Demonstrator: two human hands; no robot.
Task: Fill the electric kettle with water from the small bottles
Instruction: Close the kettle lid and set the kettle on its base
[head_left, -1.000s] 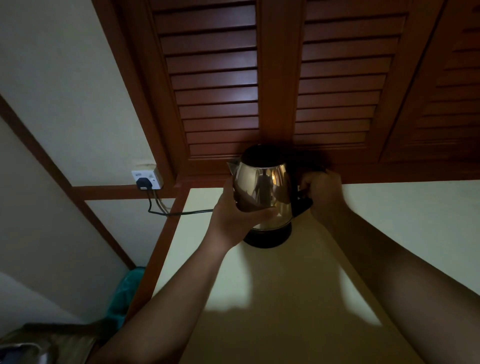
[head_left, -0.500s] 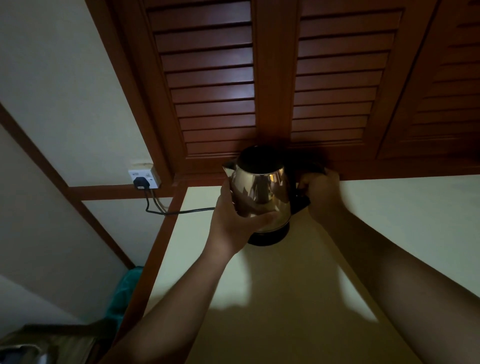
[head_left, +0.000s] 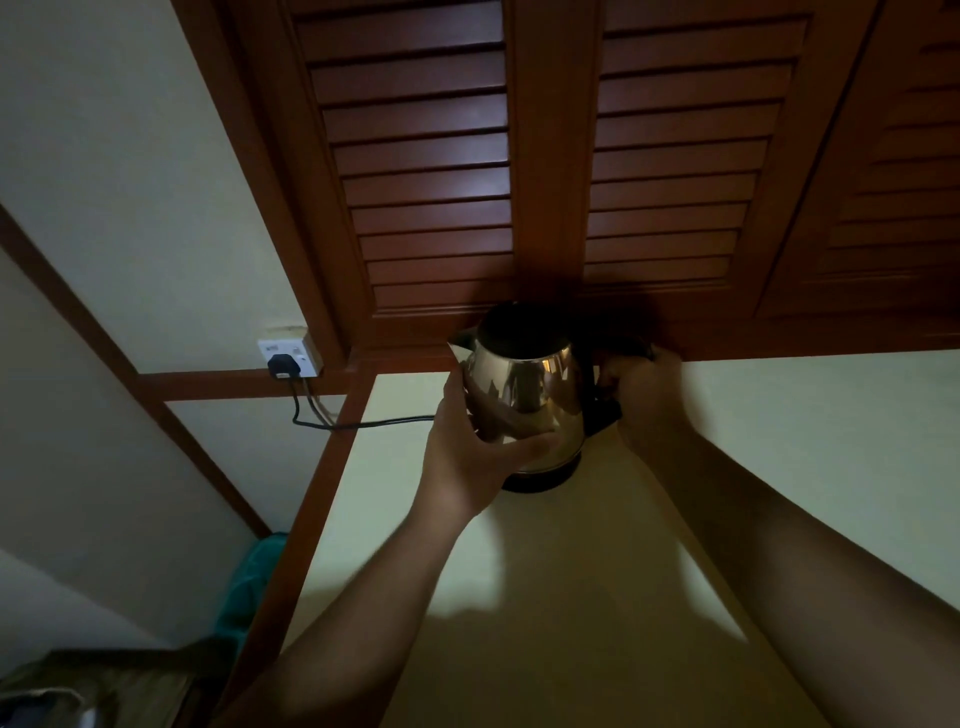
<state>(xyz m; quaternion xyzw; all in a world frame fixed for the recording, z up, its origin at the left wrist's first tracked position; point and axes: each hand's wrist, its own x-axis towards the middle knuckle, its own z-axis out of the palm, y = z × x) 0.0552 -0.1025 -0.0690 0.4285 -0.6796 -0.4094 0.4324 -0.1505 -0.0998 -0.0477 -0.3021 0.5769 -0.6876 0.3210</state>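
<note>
A shiny steel electric kettle (head_left: 535, 384) stands on its black base (head_left: 540, 480) on a pale counter (head_left: 545, 597), close to louvred wooden doors. Its top looks dark and open. My left hand (head_left: 467, 457) wraps around the kettle's body from the left front, thumb across the metal. My right hand (head_left: 649, 395) grips the black handle on the kettle's right side. No water bottles are in view.
A black cord (head_left: 363, 423) runs from the kettle's base to a plug in a white wall socket (head_left: 288, 358) at the left. Brown louvred doors (head_left: 426, 171) rise behind the kettle. A teal cloth (head_left: 249, 587) lies below the counter's left edge.
The view has shifted slightly. Both hands keep their hold on the kettle, which stays on its base.
</note>
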